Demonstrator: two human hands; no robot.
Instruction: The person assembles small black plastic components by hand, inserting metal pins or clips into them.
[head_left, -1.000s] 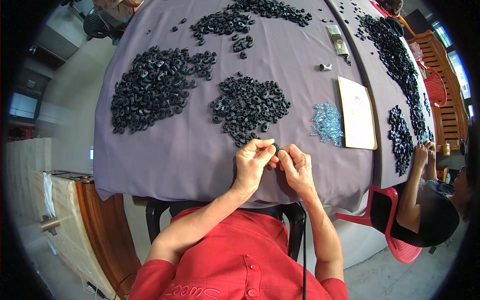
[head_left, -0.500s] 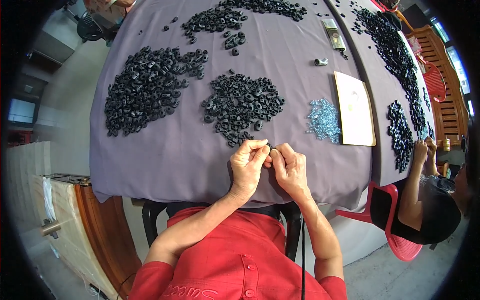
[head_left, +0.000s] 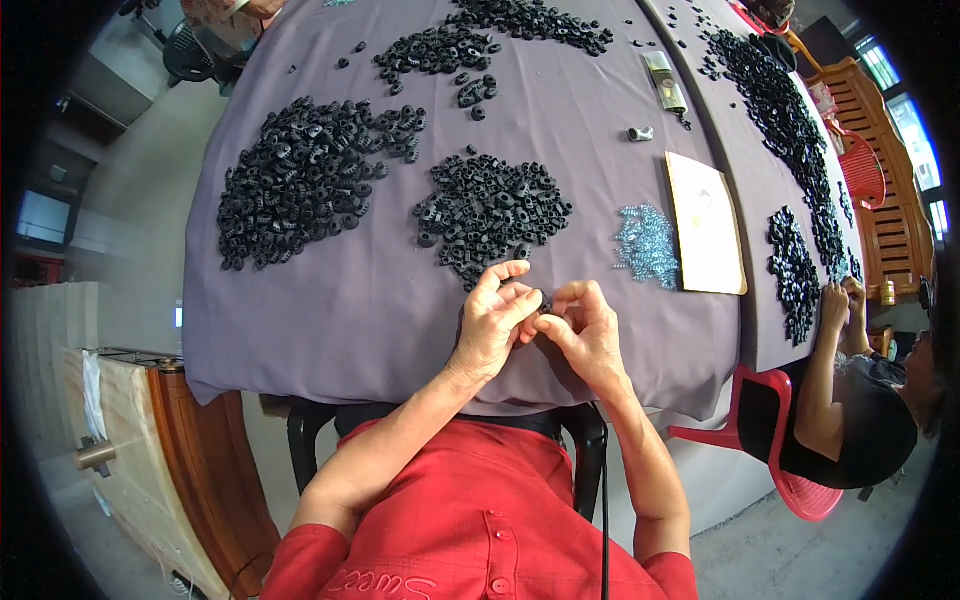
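My left hand pinches a small black plastic piece between thumb and fingers, just above the cloth near the table's front edge. Against the same piece, my right hand presses its thumb, with its index finger bent over; whether it holds a second small part is hidden. Just beyond my hands lies a pile of small black hollow pieces, with holes like cord-lock bodies. A larger pile of ridged black pieces spreads to the left. On the right is a heap of small bluish, shiny coil springs.
A cream sheet lies beside the springs, with a tube-like packet and a small shiny object farther back. More black pieces lie at the far side. At right, another person works at an adjoining table on a red chair.
My left index finger has lifted and straightened somewhat. My right hand has turned, its thumb now pointing left toward the piece. The view has shifted slightly.
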